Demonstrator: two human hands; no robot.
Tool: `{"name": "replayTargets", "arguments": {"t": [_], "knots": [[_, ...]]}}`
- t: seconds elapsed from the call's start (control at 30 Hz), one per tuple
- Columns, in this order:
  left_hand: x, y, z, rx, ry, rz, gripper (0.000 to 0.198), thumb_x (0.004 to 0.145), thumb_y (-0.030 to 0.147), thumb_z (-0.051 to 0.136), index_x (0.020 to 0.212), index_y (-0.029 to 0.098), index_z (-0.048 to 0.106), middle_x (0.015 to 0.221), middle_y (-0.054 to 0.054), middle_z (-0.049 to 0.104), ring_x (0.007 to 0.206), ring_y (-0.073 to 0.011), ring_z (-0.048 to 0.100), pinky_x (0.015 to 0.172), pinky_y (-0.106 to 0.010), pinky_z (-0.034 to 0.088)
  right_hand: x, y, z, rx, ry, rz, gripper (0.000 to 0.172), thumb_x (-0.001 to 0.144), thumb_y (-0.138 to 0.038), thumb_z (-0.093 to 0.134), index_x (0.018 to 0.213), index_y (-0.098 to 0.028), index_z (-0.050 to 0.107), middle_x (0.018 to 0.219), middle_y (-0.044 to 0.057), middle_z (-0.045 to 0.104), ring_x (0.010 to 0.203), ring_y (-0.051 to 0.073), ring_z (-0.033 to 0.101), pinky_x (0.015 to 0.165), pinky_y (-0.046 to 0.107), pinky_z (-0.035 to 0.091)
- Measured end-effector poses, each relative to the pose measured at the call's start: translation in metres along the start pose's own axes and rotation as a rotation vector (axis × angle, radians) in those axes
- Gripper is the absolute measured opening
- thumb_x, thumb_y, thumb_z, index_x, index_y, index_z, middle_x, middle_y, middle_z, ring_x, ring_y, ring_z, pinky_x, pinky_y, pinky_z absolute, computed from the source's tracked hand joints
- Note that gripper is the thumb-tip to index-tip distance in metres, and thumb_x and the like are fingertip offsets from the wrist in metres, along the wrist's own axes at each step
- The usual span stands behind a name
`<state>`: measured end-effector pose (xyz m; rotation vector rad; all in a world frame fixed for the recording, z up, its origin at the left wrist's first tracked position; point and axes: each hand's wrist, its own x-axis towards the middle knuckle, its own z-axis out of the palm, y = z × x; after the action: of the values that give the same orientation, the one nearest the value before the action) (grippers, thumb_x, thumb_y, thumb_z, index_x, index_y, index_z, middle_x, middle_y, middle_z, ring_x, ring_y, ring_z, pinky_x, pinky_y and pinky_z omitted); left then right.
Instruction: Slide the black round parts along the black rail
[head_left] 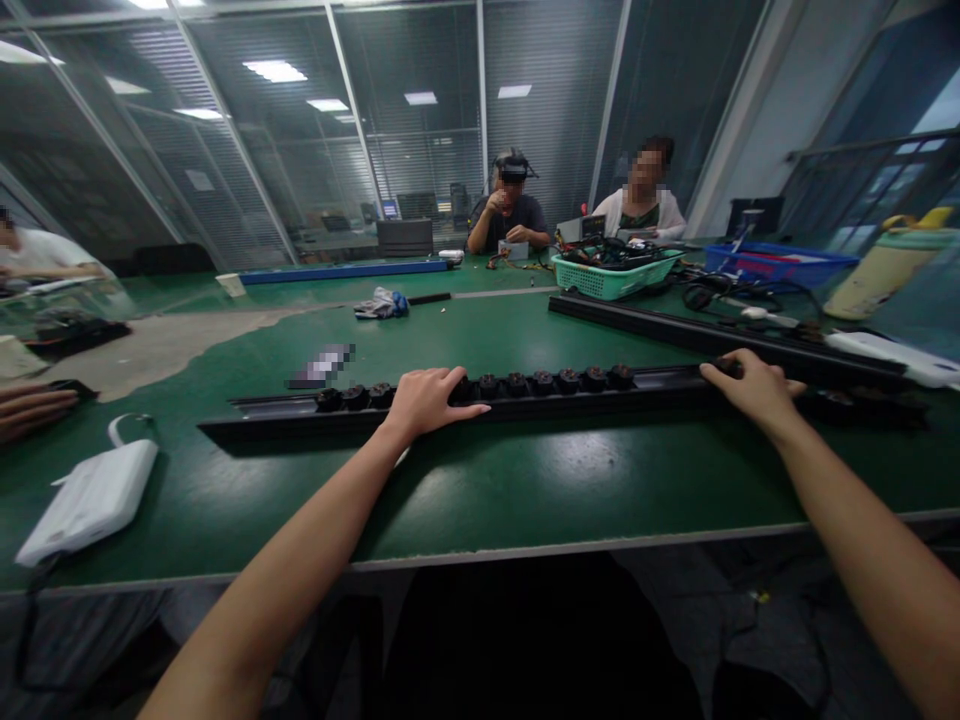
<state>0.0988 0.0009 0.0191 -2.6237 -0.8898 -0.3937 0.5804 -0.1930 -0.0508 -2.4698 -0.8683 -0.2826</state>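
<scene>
A long black rail [570, 400] lies across the green table [480, 490] in front of me, with several small black round parts [555, 380] seated in a row along it. My left hand [427, 400] rests flat on the rail near its middle, fingers stretched to the right over the parts. My right hand [750, 385] sits on the rail further right, fingers curled down onto it beside the last parts. What the right fingertips pinch, if anything, is hidden.
A white device with a cable [90, 500] lies at the front left. A second black rail [720, 335], a green basket [611, 275], a blue tray [780, 265] and a bottle [885, 270] stand at the back right. Two people sit across the table; another person's hand [34, 405] rests at the left.
</scene>
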Motion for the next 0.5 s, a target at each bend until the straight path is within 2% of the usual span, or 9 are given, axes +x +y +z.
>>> {"name": "replayTargets", "arguments": {"t": [0.37,0.5], "knots": [[-0.0001,0.001,0.0001,-0.013,-0.004,-0.017,0.075,0.078,0.084,0.031,0.111,0.023,0.06,0.095,-0.009,0.07,0.085,-0.0249,0.065,0.066,-0.031,0.035,0.0042,0.0057,-0.001,-0.03,0.006,0.058,0.052,0.072,-0.069,0.044,0.102,-0.028,0.058,0.103,0.014,0.066,0.107,0.039,0.053,0.09,0.057,0.029],[-0.0002,0.0004,0.0008,-0.015,0.0,-0.016,0.077,0.078,0.084,0.03,0.113,0.023,0.06,0.095,-0.01,0.07,0.085,-0.0258,0.065,0.065,-0.031,0.034,0.0036,0.0062,-0.0054,-0.045,-0.025,0.074,0.054,0.074,-0.066,0.043,0.108,-0.027,0.058,0.106,0.015,0.066,0.106,0.039,0.056,0.09,0.053,0.032]]}}
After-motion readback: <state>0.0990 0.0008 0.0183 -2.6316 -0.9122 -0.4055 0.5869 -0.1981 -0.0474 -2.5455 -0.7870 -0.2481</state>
